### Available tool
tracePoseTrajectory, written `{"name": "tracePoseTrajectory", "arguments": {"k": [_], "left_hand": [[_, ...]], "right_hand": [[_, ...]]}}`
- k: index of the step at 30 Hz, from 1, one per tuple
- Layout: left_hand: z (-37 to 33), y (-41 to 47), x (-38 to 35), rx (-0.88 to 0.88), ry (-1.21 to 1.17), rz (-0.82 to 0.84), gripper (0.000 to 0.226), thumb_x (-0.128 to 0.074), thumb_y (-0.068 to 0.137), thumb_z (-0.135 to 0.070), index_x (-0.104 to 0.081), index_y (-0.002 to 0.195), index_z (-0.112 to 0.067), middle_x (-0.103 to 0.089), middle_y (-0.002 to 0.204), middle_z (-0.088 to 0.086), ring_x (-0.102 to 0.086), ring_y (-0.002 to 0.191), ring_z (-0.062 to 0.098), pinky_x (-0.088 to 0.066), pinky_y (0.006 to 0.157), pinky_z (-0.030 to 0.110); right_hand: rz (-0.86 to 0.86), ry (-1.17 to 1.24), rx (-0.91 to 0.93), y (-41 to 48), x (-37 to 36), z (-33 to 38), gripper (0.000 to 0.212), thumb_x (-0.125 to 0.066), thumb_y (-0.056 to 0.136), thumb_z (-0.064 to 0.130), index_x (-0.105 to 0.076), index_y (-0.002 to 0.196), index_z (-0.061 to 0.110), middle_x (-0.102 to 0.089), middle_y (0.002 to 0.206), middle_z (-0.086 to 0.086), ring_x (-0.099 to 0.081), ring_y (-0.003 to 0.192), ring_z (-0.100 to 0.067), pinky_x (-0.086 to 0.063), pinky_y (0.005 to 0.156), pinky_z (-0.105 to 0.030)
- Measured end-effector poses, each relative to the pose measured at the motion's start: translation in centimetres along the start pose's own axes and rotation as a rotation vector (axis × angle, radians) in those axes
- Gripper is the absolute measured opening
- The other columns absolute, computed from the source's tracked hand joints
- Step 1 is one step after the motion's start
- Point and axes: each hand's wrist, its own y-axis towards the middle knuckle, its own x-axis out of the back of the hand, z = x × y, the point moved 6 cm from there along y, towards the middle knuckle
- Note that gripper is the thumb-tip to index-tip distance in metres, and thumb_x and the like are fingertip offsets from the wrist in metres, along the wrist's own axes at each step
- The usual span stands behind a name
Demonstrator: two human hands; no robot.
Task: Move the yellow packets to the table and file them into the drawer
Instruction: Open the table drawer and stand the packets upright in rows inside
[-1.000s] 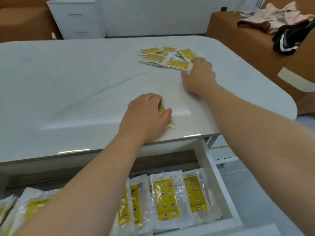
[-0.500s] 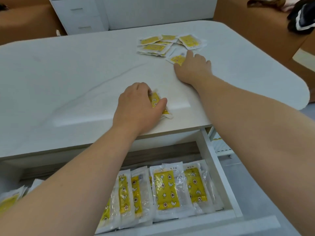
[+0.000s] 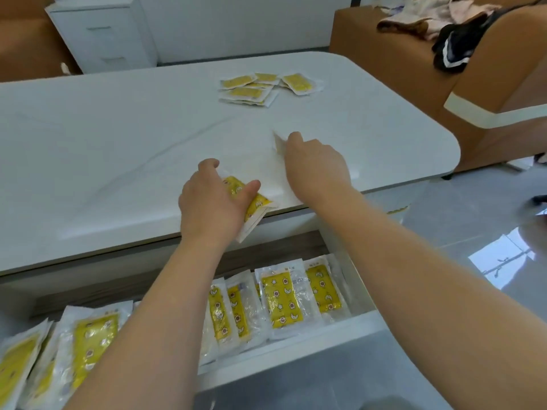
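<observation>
My left hand (image 3: 211, 201) grips a small stack of yellow packets (image 3: 257, 207) at the near edge of the white table (image 3: 118, 137), the stack jutting past the edge. My right hand (image 3: 315, 165) holds one packet (image 3: 278, 143) by its pale edge, just right of the left hand; most of that packet is hidden and blurred. Several loose yellow packets (image 3: 257, 88) lie in a pile toward the far side of the table. Below the table edge, the open white drawer (image 3: 296, 347) holds rows of yellow packets (image 3: 281, 300) standing on edge.
A brown sofa (image 3: 488, 93) with clothes on it stands to the right of the table. At the back left is a white drawer cabinet (image 3: 103, 37). Grey glossy floor (image 3: 473, 232) shows to the right of the drawer.
My right hand has drawn back from the far pile toward the left hand, bringing one packet with it. My left hand keeps hold of its stack, which now overhangs the table edge.
</observation>
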Motion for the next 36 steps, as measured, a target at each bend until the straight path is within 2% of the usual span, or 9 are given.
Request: {"name": "tracePoseTrajectory", "arguments": {"k": [5,9,11,13,18,21,26,33,36], "left_hand": [[1.0,-4.0,2.5,0.042,-0.263,0.114,0.055,-0.057,0.097,-0.05,-0.037,0.145,-0.03,-0.056,0.131,-0.007,-0.058,0.116,0.017,-0.051,0.093,0.039],[2.2,-7.1,3.5,0.114,-0.446,0.33,0.035,-0.055,0.1,-0.032,-0.048,0.134,-0.039,-0.061,0.112,-0.019,-0.06,0.094,0.0,-0.048,0.074,0.026],[2.5,-7.6,3.4,0.098,-0.403,0.473,0.032,-0.057,0.098,-0.025,-0.054,0.126,-0.041,-0.064,0.109,-0.017,-0.062,0.094,0.003,-0.051,0.078,0.028],[2.6,-7.4,3.1,0.032,-0.259,0.587,0.031,-0.062,0.096,-0.024,-0.057,0.12,-0.043,-0.065,0.108,-0.015,-0.063,0.096,0.007,-0.052,0.081,0.03],[2.8,-7.1,1.4,-0.08,-0.026,0.762,0.018,-0.073,0.091,-0.027,-0.067,0.106,-0.034,-0.071,0.095,-0.014,-0.068,0.087,0.007,-0.056,0.079,0.035],[2.9,-7.4,-0.1,-0.114,0.073,0.782,0.014,-0.076,0.088,-0.025,-0.071,0.1,-0.031,-0.072,0.093,-0.01,-0.069,0.086,0.012,-0.058,0.082,0.042],[2.4,-7.4,-0.6,-0.146,0.231,0.758,0.022,-0.072,0.089,-0.02,-0.067,0.106,-0.033,-0.065,0.101,-0.01,-0.061,0.089,0.012,-0.049,0.067,0.029],[0.7,-7.5,-1.0,-0.176,0.22,0.713,0.027,-0.071,0.088,-0.017,-0.061,0.105,-0.036,-0.061,0.101,-0.011,-0.058,0.089,0.011,-0.042,0.06,0.024],[0.2,-7.7,-2.0,-0.168,0.19,0.696,0.025,-0.071,0.088,-0.018,-0.061,0.105,-0.033,-0.061,0.097,-0.009,-0.058,0.083,0.01,-0.043,0.059,0.026]], "right_hand": [[-0.12,0.216,-0.316,-5.4,1.4,-1.1,0.009,-0.038,0.104,0.017,-0.046,0.106,0.014,-0.038,0.071,0.003,-0.043,0.066,-0.022,-0.03,0.053,-0.033],[-0.18,0.48,-0.522,-9.7,1.3,-1.3,0.039,-0.028,0.108,0.038,-0.048,0.081,0.017,-0.05,0.07,0.001,-0.047,0.064,-0.021,-0.035,0.055,-0.034],[-0.175,0.483,-0.498,-9.7,1.7,-1.7,0.042,-0.034,0.106,0.034,-0.041,0.068,0.016,-0.05,0.065,-0.001,-0.046,0.057,-0.019,-0.031,0.048,-0.035],[-0.095,0.449,-0.431,-9.3,2.9,-2.2,0.043,-0.039,0.103,0.031,-0.051,0.069,0.008,-0.063,0.071,-0.01,-0.063,0.059,-0.025,-0.049,0.05,-0.043],[0.333,0.168,-0.16,-9.8,3.9,-0.9,0.038,-0.05,0.104,0.04,-0.07,0.085,0.014,-0.073,0.077,-0.002,-0.07,0.067,-0.017,-0.061,0.066,-0.038],[0.525,0.075,-0.171,-10.9,1.1,-0.3,0.033,-0.054,0.103,0.033,-0.068,0.086,0.008,-0.073,0.071,-0.007,-0.071,0.062,-0.02,-0.062,0.07,-0.04],[0.638,0.046,-0.238,-11.7,-1.2,-0.9,0.018,-0.054,0.098,0.004,-0.057,0.08,0.006,-0.068,0.087,-0.01,-0.07,0.075,-0.025,-0.062,0.078,-0.04],[0.658,-0.093,-0.372,-12.1,-1.4,-2.6,0.018,-0.053,0.093,0.009,-0.042,0.079,0.014,-0.045,0.08,-0.006,-0.052,0.089,-0.03,-0.045,0.082,-0.041],[0.75,-0.108,-0.336,-12.4,-2.7,-2.4,0.013,-0.055,0.091,0.009,-0.047,0.082,0.011,-0.05,0.081,-0.008,-0.057,0.089,-0.031,-0.051,0.088,-0.042]]}}
